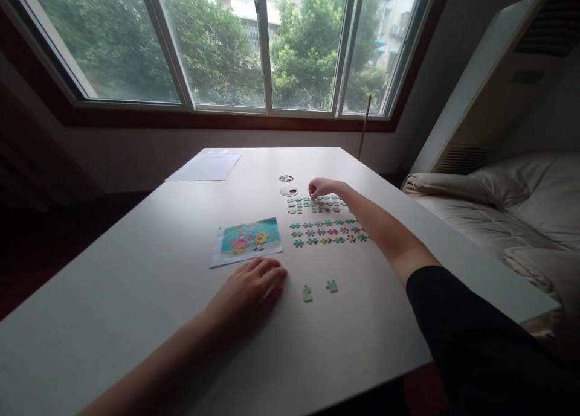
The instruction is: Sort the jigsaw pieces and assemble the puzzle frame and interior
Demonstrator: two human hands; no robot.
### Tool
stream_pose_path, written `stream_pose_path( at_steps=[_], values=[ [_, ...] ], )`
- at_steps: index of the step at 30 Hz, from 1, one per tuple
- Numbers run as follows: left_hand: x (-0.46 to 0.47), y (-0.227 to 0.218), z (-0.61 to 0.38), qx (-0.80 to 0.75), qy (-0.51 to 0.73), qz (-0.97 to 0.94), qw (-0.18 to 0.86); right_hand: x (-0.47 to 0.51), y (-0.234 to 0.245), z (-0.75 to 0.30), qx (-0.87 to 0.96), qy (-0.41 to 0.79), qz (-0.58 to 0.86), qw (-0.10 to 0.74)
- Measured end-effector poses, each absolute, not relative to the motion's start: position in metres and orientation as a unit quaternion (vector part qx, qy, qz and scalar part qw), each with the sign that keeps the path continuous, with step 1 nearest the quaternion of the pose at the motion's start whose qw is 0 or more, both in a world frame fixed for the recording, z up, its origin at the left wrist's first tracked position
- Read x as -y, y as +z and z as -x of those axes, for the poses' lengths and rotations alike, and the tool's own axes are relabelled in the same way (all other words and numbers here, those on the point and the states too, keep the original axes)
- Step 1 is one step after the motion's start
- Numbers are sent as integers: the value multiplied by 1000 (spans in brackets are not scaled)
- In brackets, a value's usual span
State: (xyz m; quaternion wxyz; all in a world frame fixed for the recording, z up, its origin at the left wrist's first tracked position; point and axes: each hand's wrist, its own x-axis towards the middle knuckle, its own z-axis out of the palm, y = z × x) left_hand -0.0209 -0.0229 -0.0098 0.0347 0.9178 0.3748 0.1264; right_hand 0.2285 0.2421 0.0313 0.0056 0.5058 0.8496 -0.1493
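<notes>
My right hand (321, 188) reaches over the far rows of small puzzle pieces (321, 231), its fingers pinched on a puzzle piece (312, 198) that they mostly cover. Loosely bent, the fingers of my left hand (258, 283) lie on the table with nothing in them. Just beyond that hand is a picture sheet (251, 238) with two cartoon figures on a teal ground. To its right, a pale green puzzle piece (307, 293) and a second green puzzle piece (332, 286) lie apart from each other. My right forearm hides the right ends of some rows.
Two round discs (289, 191) lie on the white table (149, 271) beyond the rows. Paper sheets (206, 167) are at the far left corner. A padded sofa (512, 204) stands along the right side, and a window (226, 48) is behind the table.
</notes>
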Motion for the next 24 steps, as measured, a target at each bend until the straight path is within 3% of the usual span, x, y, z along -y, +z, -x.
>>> stream_pose_path(
  at_steps=[6, 8, 12, 18, 24],
  values=[
    [22, -12, 21, -376, 135, -916, 32, -178, 43, -225, -888, -179, -420, -58],
    [22, -11, 21, -377, 135, -916, 31, -146, 42, -226, -893, -256, -358, -92],
    [21, -10, 21, -376, 124, -918, 34, -89, 31, -233, -871, -373, -310, -81],
    [24, -12, 20, -379, 126, -917, 25, -55, 12, -238, -886, -307, -339, -79],
    [24, -12, 20, -380, 122, -917, 18, -61, 26, -232, -910, -223, -337, -96]
  ],
)
